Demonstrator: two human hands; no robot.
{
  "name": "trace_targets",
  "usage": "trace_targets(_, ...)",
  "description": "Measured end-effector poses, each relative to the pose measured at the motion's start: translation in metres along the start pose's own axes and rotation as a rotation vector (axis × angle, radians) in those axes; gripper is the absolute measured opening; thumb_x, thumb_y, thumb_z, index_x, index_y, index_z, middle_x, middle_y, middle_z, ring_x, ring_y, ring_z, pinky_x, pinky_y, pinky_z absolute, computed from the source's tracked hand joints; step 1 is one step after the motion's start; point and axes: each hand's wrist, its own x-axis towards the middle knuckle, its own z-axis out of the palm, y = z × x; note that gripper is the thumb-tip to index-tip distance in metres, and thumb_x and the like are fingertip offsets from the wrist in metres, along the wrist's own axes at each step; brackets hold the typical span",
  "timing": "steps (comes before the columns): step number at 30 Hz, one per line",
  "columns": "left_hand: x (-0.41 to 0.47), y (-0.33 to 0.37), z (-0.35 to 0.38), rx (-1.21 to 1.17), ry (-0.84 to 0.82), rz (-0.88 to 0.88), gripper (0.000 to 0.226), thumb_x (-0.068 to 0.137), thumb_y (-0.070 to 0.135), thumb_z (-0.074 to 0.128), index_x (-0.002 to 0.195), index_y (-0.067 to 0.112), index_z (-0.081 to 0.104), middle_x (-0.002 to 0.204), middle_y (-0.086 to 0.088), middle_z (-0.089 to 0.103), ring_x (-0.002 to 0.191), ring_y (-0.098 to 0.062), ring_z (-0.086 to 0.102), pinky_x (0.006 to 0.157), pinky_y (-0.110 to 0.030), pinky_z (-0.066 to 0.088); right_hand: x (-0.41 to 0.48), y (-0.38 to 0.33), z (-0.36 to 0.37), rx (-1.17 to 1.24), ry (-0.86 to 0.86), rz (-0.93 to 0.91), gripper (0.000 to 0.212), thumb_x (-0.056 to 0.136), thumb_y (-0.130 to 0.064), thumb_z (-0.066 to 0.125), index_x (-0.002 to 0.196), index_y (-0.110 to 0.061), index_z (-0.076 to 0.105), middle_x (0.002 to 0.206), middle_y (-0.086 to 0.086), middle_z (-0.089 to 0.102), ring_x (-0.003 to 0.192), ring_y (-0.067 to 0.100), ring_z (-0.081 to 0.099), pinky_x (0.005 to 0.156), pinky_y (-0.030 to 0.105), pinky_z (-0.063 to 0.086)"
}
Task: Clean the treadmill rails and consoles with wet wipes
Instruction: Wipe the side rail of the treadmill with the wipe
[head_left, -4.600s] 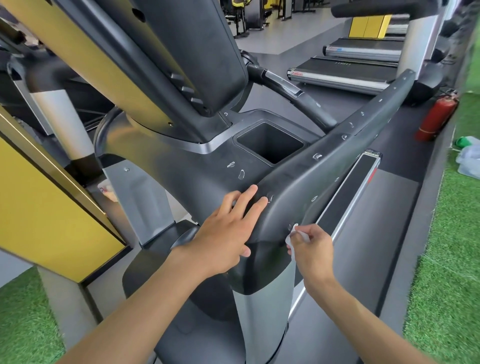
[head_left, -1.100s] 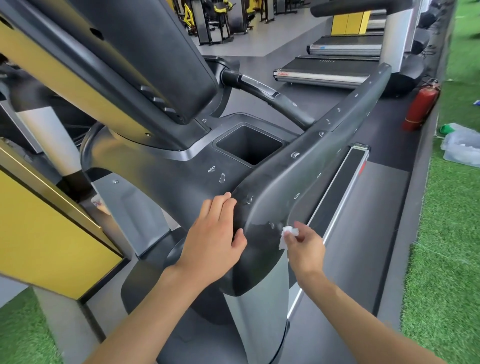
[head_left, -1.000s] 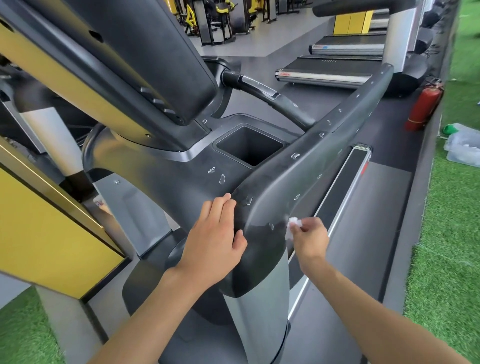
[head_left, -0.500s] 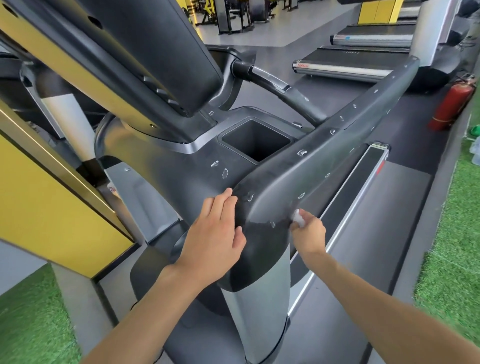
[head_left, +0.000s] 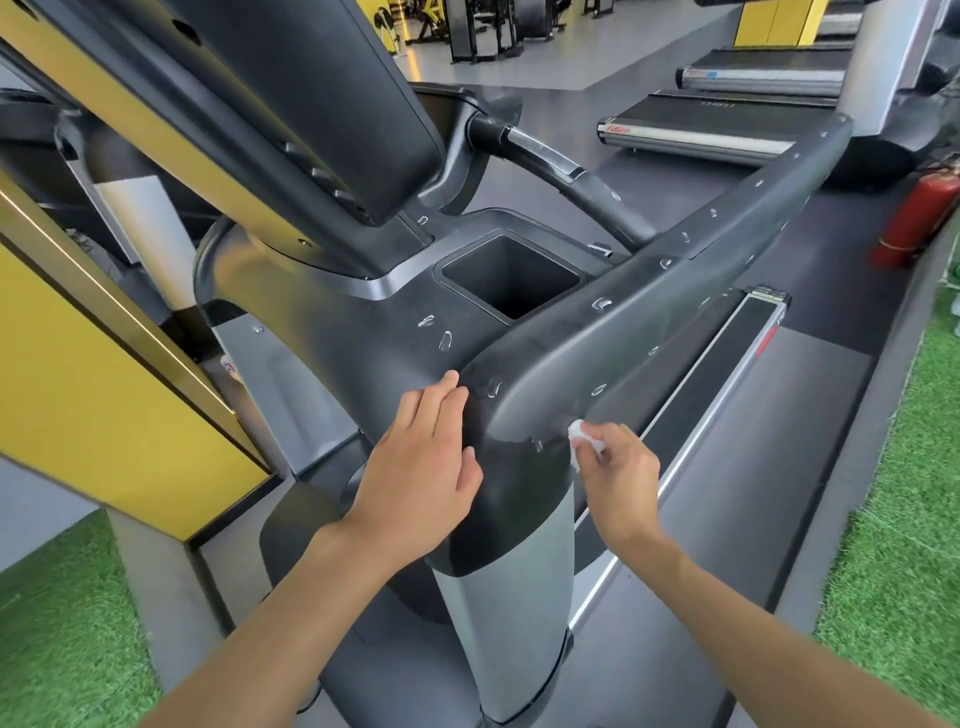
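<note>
- White and crumpled, the wet wipe (head_left: 584, 435) sits pinched in the fingertips of our right hand (head_left: 621, 486). It is pressed against the outer side of the black rail (head_left: 675, 291), close to the rail's rounded near corner.
- Our left hand (head_left: 421, 467) lies flat on the inner side of that same corner, fingers straight and close together, thumb against the plastic, holding nothing.
- So our two hands flank the corner, one on each side, with the wipe on the right.
- Small pale marks dot the rail along its length and the flat black tray around the square cup recess (head_left: 511, 280); we cannot tell what they are.
- Under the corner a silver upright (head_left: 511, 597) runs down to the base.
- The dark console (head_left: 311, 78) leans over the tray at upper left.
- Right of the rail lies the grey treadmill deck (head_left: 753, 493), edged by a silver strip.
- A red fire extinguisher (head_left: 919, 213) stands at the far right, near green turf (head_left: 909, 519).
- A yellow panel (head_left: 78, 389) fills the left side.
- Other treadmills (head_left: 727, 119) lie beyond the rail's far end.
</note>
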Motion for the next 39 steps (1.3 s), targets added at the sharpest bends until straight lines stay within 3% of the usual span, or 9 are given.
trace_targets(4, 0.0, 0.001, 0.0, 0.001, -0.004, -0.009, 0.055, 0.093, 0.023, 0.059, 0.143, 0.005, 0.045, 0.154, -0.006, 0.04, 0.13, -0.023, 0.042, 0.097, -0.034, 0.05, -0.005, -0.006, 0.001, 0.046, 0.013, -0.003, 0.019, 0.097, -0.01, 0.057, 0.093, -0.025, 0.067, 0.087, -0.008, 0.056, 0.073, -0.005, 0.055, 0.068, 0.003, 0.038)
trace_targets(7, 0.0, 0.001, 0.0, -0.002, -0.004, -0.011, 0.055, 0.093, 0.023, 0.059, 0.143, 0.006, 0.045, 0.153, -0.006, 0.04, 0.129, -0.023, 0.041, 0.098, -0.034, 0.05, -0.014, -0.007, 0.002, 0.037, -0.028, -0.074, 0.024, 0.096, -0.007, 0.058, 0.092, -0.029, 0.067, 0.092, -0.012, 0.055, 0.08, -0.004, 0.057, 0.072, 0.004, 0.04)
trace_targets(13, 0.0, 0.001, -0.002, -0.004, -0.015, -0.01, 0.055, 0.095, 0.023, 0.057, 0.145, 0.006, 0.043, 0.154, -0.006, 0.038, 0.131, -0.022, 0.04, 0.096, -0.033, 0.051, -0.029, -0.013, 0.004, 0.008, -0.048, -0.232, 0.021, 0.093, 0.0, 0.06, 0.099, -0.014, 0.074, 0.098, -0.019, 0.054, 0.094, -0.01, 0.055, 0.079, 0.004, 0.041)
trace_targets(20, 0.0, 0.0, -0.004, -0.02, -0.028, -0.019, 0.056, 0.097, 0.026, 0.055, 0.147, 0.008, 0.039, 0.157, -0.003, 0.034, 0.133, -0.02, 0.037, 0.095, -0.032, 0.051, -0.034, -0.015, 0.006, -0.062, -0.03, -0.348, 0.018, 0.091, 0.0, 0.063, 0.1, -0.012, 0.073, 0.098, -0.027, 0.049, 0.095, -0.013, 0.053, 0.08, 0.001, 0.039)
trace_targets(24, 0.0, 0.0, -0.006, -0.047, -0.039, -0.012, 0.057, 0.098, 0.027, 0.052, 0.15, 0.01, 0.035, 0.159, 0.0, 0.029, 0.136, -0.018, 0.032, 0.096, -0.031, 0.048, -0.033, -0.015, 0.008, -0.096, -0.017, -0.418, 0.018, 0.092, -0.001, 0.063, 0.099, -0.015, 0.072, 0.097, -0.011, 0.054, 0.091, -0.003, 0.055, 0.074, 0.008, 0.043)
trace_targets(28, 0.0, -0.006, -0.006, -0.114, -0.034, -0.007, 0.057, 0.098, 0.029, 0.053, 0.15, 0.014, 0.033, 0.159, 0.008, 0.025, 0.137, -0.011, 0.026, 0.094, -0.027, 0.045, -0.028, -0.016, 0.008, -0.074, -0.008, -0.37, 0.02, 0.093, -0.006, 0.063, 0.099, -0.023, 0.072, 0.097, -0.015, 0.051, 0.085, 0.006, 0.056, 0.073, 0.023, 0.048)
trace_targets(33, 0.002, -0.02, -0.007, -0.302, -0.025, -0.007, 0.061, 0.095, 0.03, 0.061, 0.149, 0.02, 0.034, 0.154, 0.016, 0.029, 0.136, -0.004, 0.027, 0.099, -0.028, 0.043, -0.03, -0.02, 0.01, -0.195, 0.006, -0.493, 0.017, 0.093, -0.009, 0.064, 0.1, -0.024, 0.07, 0.097, -0.008, 0.053, 0.071, 0.013, 0.056, 0.06, 0.036, 0.052)
trace_targets(35, 0.003, -0.023, -0.007, -0.371, -0.03, -0.024, 0.065, 0.093, 0.03, 0.064, 0.149, 0.024, 0.031, 0.151, 0.019, 0.03, 0.136, -0.003, 0.028, 0.101, -0.027, 0.04, -0.029, -0.022, 0.009, -0.179, 0.012, -0.457, 0.016, 0.095, -0.012, 0.062, 0.101, -0.025, 0.07, 0.097, -0.008, 0.052, 0.072, 0.016, 0.057, 0.062, 0.038, 0.052)
trace_targets(39, 0.003, -0.032, -0.005, -0.461, -0.076, -0.016, 0.077, 0.087, 0.029, 0.073, 0.149, 0.027, 0.028, 0.145, 0.025, 0.03, 0.136, 0.001, 0.03, 0.109, -0.018, 0.029, -0.033, -0.031, 0.012, -0.24, -0.013, -0.599, 0.016, 0.093, -0.01, 0.064, 0.103, -0.021, 0.07, 0.096, -0.005, 0.053, 0.069, 0.013, 0.051, 0.057, 0.035, 0.05)
